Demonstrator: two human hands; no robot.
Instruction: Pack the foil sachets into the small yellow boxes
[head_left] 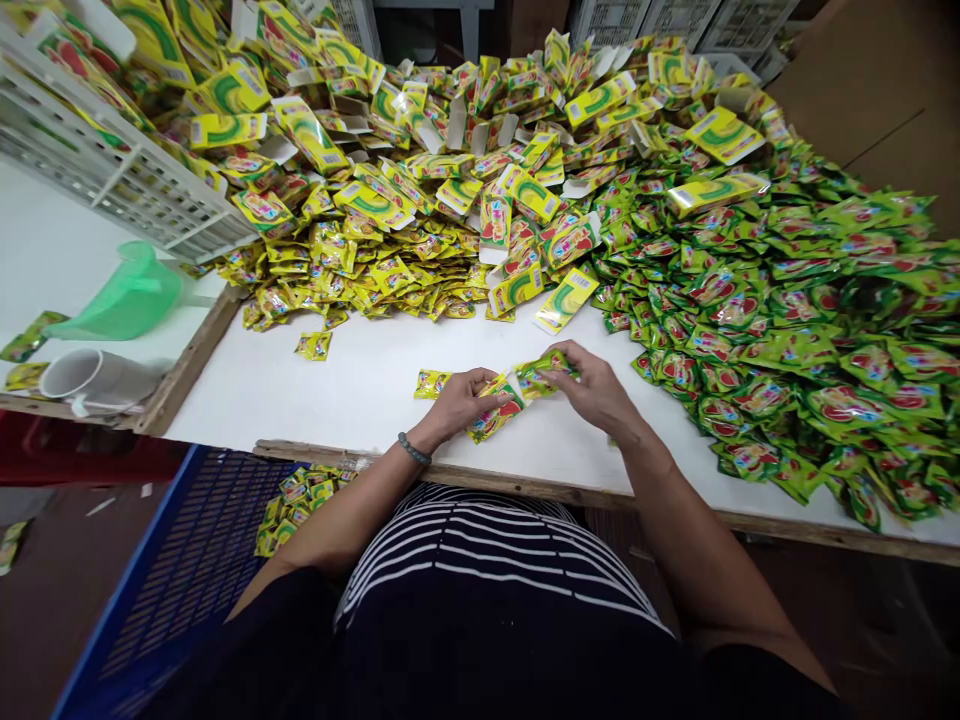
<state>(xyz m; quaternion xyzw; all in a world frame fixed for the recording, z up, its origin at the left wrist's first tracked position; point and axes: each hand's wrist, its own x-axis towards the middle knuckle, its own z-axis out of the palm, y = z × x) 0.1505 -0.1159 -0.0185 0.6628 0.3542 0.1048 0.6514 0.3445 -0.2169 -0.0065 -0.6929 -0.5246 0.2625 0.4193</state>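
Observation:
My left hand (466, 405) is closed around a small yellow box (495, 412) with red fruit printed on it, held tilted just above the white table. In my right hand (589, 385) a green sachet (543, 376) is pinched, its near end at the box's open top. How far the sachet is inside the box I cannot tell. Beside my left hand, a small yellow sachet (431, 384) lies on the table. A heap of green sachets (735, 340) spreads to the right of my right hand. Ahead of both hands lies a pile of small yellow sachets (375, 275).
Many yellow boxes (420, 165) are heaped at the back. A white plastic crate (135, 180) leans at the left, near a green scoop (124, 300) and a white mug (97, 378). Below the wooden table edge (525, 485) stands a blue crate (169, 560) with packed boxes.

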